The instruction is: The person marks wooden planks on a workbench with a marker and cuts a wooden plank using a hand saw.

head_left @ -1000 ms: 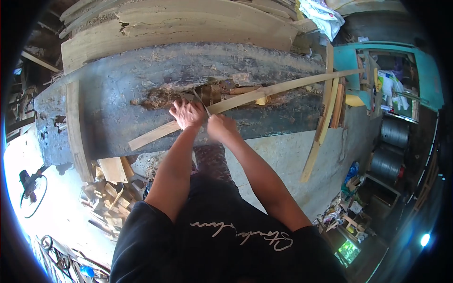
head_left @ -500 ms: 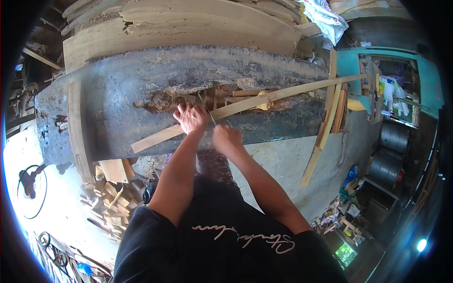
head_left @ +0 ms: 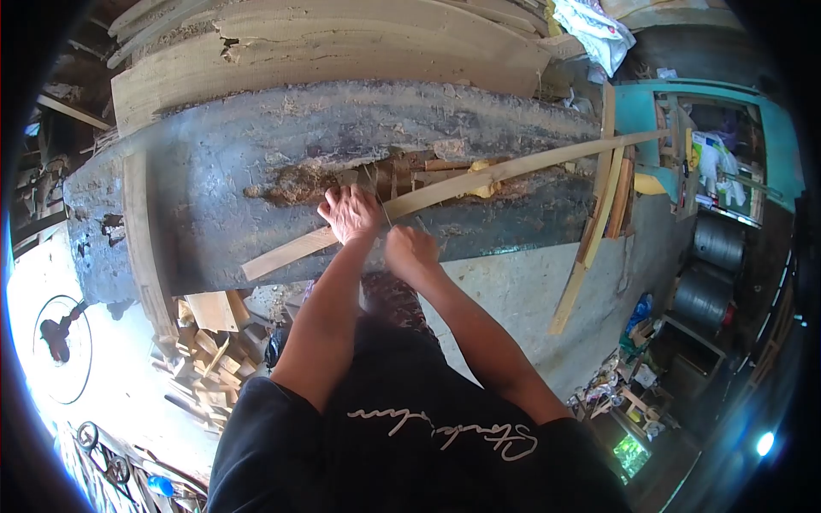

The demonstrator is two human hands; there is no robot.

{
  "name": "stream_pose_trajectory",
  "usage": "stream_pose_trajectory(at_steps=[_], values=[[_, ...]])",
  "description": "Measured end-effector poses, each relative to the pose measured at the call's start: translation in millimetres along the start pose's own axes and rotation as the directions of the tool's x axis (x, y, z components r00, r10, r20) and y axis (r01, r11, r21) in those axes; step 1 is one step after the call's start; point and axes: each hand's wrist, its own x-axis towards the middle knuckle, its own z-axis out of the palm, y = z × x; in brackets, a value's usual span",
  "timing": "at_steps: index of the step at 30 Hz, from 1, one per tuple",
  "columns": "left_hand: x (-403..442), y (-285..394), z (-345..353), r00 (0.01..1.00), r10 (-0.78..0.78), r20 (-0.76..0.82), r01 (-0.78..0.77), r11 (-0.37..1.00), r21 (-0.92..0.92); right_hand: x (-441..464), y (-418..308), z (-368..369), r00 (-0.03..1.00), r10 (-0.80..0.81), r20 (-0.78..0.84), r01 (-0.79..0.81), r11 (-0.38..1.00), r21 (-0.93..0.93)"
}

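A long pale wooden strip (head_left: 505, 171) lies slantwise across the worn, dark workbench (head_left: 231, 231). My left hand (head_left: 351, 214) grips the strip near its lower-left part, fingers bent over its far edge. Close on the right, my right hand (head_left: 411, 254) is closed in a fist around the near end of a thin saw (head_left: 382, 203). Its narrow blade crosses the strip just beside my left hand and points away from me. My fist hides the handle. Beneath the strip, the bench top has a long ragged hollow (head_left: 291, 184) with wood pieces in it.
Big rough planks (head_left: 342, 43) are stacked behind the bench. Several narrow strips (head_left: 599, 222) hang over its right end, near a turquoise cabinet frame (head_left: 778, 154). Offcuts (head_left: 205, 359) pile on the floor at lower left, beside a round fan (head_left: 60, 342). Metal drums (head_left: 705, 295) lie at right.
The saw blade has shifted slightly along its stroke and shows thinner now. My left hand keeps its hold on the strip. The whole view has moved a little.
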Motion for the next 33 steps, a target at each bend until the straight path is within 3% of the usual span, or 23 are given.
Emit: stream_pose_trajectory(at_steps=[2, 4, 11, 14, 17, 19, 20, 23, 28, 30, 33], values=[[-5.5, -1.6, 1.7, 1.000, 0.006, 0.002, -0.006, 1.000, -0.016, -11.9, 6.7, 1.6, 1.000, 0.001, -0.028, -0.002, 1.000, -0.006], [2.1, 1.3, 1.9, 1.000, 0.012, -0.024, -0.013, 0.999, -0.037, -31.9, 18.5, -2.9, 0.979, -0.100, -0.179, 0.113, 0.992, 0.059], [0.0, 1.2, -5.9, 1.000, -0.012, -0.002, 0.012, 1.000, -0.029, -143.8, 62.0, -23.3, 0.992, -0.034, -0.124, 0.029, 0.999, -0.045], [-1.3, 1.0, -6.3, 0.998, -0.002, 0.065, 0.002, 1.000, -0.003, -156.2, 74.0, -20.7, 0.996, 0.022, -0.085, -0.019, 0.999, 0.028], [-5.2, 0.8, -4.8, 1.000, 0.000, 0.014, 0.001, 0.999, -0.034, -149.9, 87.6, -0.9, 0.971, 0.037, -0.236, 0.002, 0.987, 0.163], [-8.5, 1.9, -8.1, 0.983, 0.070, -0.170, -0.086, 0.993, -0.086, -143.4, 92.8, 10.5, 0.930, 0.105, -0.352, -0.001, 0.959, 0.283], [-9.5, 2.3, -10.0, 0.980, 0.082, -0.181, -0.100, 0.991, -0.090, -139.9, 96.5, 16.5, 0.924, 0.110, -0.367, 0.000, 0.958, 0.287], [-16.1, 5.3, -11.4, 0.976, 0.216, -0.017, -0.217, 0.970, -0.107, -142.8, 110.8, 36.3, 0.887, 0.155, -0.435, 0.039, 0.913, 0.406], [-16.4, 24.8, 1.4, 0.964, 0.246, -0.101, -0.255, 0.963, -0.084, -147.8, 129.1, 48.7, 0.868, 0.223, -0.444, 0.057, 0.843, 0.535], [-19.6, 43.4, 6.5, 0.968, 0.249, -0.023, -0.250, 0.964, -0.094, -148.3, 134.4, 52.4, 0.860, 0.235, -0.453, 0.053, 0.842, 0.537], [-21.4, 75.0, 19.2, 0.961, 0.270, -0.066, -0.277, 0.949, -0.148, -143.0, 142.7, 53.5, 0.860, 0.240, -0.450, 0.024, 0.862, 0.506]])
